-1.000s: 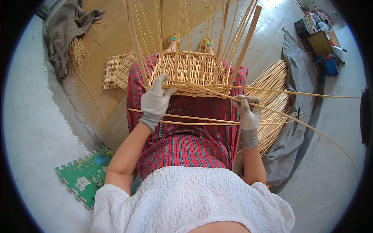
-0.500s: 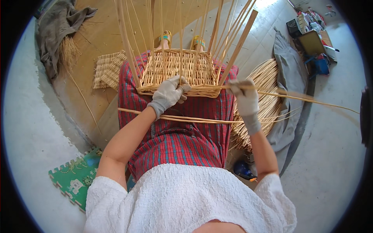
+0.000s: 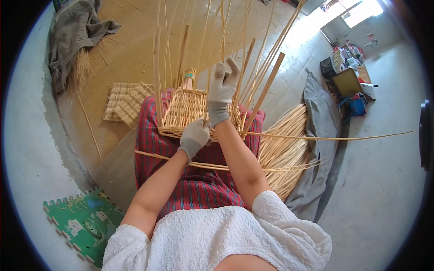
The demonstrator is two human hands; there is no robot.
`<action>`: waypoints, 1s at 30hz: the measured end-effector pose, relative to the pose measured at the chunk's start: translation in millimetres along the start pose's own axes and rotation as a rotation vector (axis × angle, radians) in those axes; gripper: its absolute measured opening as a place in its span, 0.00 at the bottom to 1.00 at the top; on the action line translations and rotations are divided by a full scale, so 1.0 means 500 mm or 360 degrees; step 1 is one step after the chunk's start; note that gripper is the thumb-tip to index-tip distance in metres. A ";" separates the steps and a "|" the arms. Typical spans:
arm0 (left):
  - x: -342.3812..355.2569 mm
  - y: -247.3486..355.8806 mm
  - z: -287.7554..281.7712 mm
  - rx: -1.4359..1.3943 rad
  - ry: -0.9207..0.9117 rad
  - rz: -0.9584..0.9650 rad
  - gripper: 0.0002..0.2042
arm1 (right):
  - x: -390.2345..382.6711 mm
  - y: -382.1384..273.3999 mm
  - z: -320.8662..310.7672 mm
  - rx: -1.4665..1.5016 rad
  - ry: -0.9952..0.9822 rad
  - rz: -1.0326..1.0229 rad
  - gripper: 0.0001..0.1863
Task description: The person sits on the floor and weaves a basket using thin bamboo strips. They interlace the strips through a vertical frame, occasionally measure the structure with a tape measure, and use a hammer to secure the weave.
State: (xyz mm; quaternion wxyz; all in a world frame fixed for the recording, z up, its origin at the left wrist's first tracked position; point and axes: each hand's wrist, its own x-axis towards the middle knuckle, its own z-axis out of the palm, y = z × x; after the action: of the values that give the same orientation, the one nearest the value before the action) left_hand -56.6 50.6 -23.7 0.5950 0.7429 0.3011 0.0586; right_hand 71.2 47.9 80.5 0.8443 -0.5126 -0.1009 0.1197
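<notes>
An unfinished wicker basket [image 3: 181, 108] rests on my lap over red plaid cloth, its woven base facing up. Several thin upright rods and flat wooden stakes [image 3: 266, 88] rise from it. My left hand [image 3: 194, 136], in a pale glove, is closed on the near edge of the basket, its fingertips partly hidden. Gloved too, my right hand [image 3: 221, 90] is raised over the base among the uprights, with finger and thumb spread apart beside a thin rod. A long weaving rod [image 3: 339, 138] juts right from the near edge. A few loose rods [image 3: 210, 166] lie across my lap.
A large bundle of rods [image 3: 282, 153] lies on grey cloth [image 3: 316, 113] at my right. Woven mats [image 3: 124, 101] are on the floor to the left, with a green foam mat [image 3: 86, 226] nearer. Boxes and a blue bag [image 3: 358, 106] stand far right.
My right hand has let go of the weaving rod at the right and moved left and up among the uprights. The left hand stays at the near edge. The view has shifted.
</notes>
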 end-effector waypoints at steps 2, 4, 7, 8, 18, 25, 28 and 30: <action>-0.017 0.015 0.016 -0.0410 -0.0120 -0.0197 0.15 | -0.058 0.001 -0.102 0.0947 -0.0126 0.0154 0.24; -0.054 0.068 -0.004 -0.0315 -0.0165 -0.0195 0.13 | -0.094 -0.002 -0.175 0.1934 -0.0283 0.0311 0.21; -0.053 0.031 -0.002 -0.0309 -0.0204 -0.0046 0.13 | -0.110 0.000 -0.210 0.2045 -0.0363 0.0092 0.19; -0.052 0.019 0.000 -0.0354 -0.0249 0.0010 0.14 | -0.114 -0.001 -0.215 0.1139 -0.0281 -0.0239 0.17; -0.051 0.048 0.020 -0.0342 0.0022 -0.0165 0.18 | -0.245 -0.021 -0.362 -0.0172 -0.0035 -0.0539 0.19; -0.049 0.070 0.005 -0.0607 -0.0114 -0.0278 0.16 | -0.208 -0.099 -0.395 0.0112 -0.0237 -0.0150 0.14; -0.073 0.110 -0.001 -0.0465 0.0384 0.0811 0.16 | -0.217 -0.168 -0.427 -0.0260 0.0178 -0.0062 0.07; -0.058 0.146 0.033 -0.0252 0.0109 0.0790 0.14 | -0.212 -0.194 -0.439 -0.0293 0.0386 -0.0197 0.05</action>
State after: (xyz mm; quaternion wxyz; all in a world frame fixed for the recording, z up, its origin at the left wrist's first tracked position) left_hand -45.4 13.3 46.4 0.6081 0.7428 0.1239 0.2512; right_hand 44.1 -212.3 62.2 0.8055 -0.5912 -0.0403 -0.0050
